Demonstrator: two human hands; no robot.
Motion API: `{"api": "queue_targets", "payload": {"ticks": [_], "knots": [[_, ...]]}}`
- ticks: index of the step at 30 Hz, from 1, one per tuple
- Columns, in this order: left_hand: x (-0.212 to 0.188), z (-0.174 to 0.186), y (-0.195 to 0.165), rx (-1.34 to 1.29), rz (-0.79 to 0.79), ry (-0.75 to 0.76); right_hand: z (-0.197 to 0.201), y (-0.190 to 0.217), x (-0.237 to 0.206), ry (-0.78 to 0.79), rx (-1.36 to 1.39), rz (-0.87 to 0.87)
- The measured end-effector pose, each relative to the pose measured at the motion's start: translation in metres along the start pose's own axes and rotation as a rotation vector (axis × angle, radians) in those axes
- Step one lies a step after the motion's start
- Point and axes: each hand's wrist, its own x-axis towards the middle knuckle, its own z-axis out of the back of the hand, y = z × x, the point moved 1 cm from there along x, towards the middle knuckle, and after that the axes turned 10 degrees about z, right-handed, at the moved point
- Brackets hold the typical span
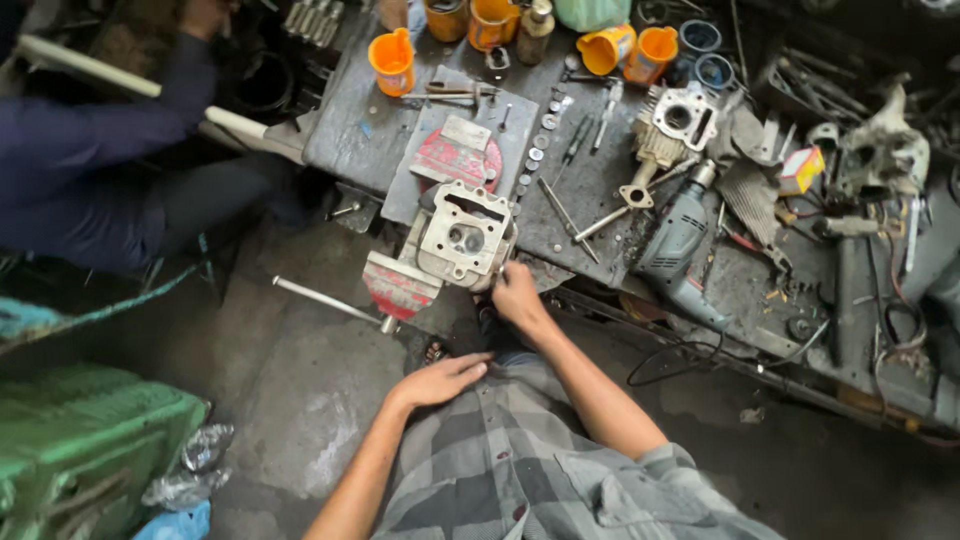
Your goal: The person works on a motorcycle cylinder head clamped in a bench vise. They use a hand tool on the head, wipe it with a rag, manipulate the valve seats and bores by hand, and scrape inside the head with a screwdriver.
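Currently: right hand (517, 296), grip curled and pressed against lower right edge of cylinder head (465, 236); whether pinching small part or only steadying, cannot tell. Left hand (440, 380) flat, fingers spread, resting on shirt at waist, holding nothing. Cylinder head clamped in red vise (420, 225) at front edge of counter (350, 130), ports facing up. Step judged: seating or adjusting clamped head. Next move likely calls for tool from counter: screwdrivers (560, 212), electric drill (675, 245) within reach. Beyond: orange cups (392, 62), second engine casting (680, 122).
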Motion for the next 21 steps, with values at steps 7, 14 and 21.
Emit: {"api": "queue_targets", "payload": {"ticks": [7,14,21], "knots": [[-0.005,0.013,0.004,-0.175,-0.125,-0.033,0.052,-0.004,0.025,0.477,-0.644,0.077],[0.001,0.007,0.018,-0.288,-0.141,-0.079,-0.012,-0.029,0.017,-0.003,0.044,0.295],[0.014,0.007,0.029,-0.440,-0.129,-0.164,0.039,-0.054,0.025,0.328,-0.323,0.232]]}}
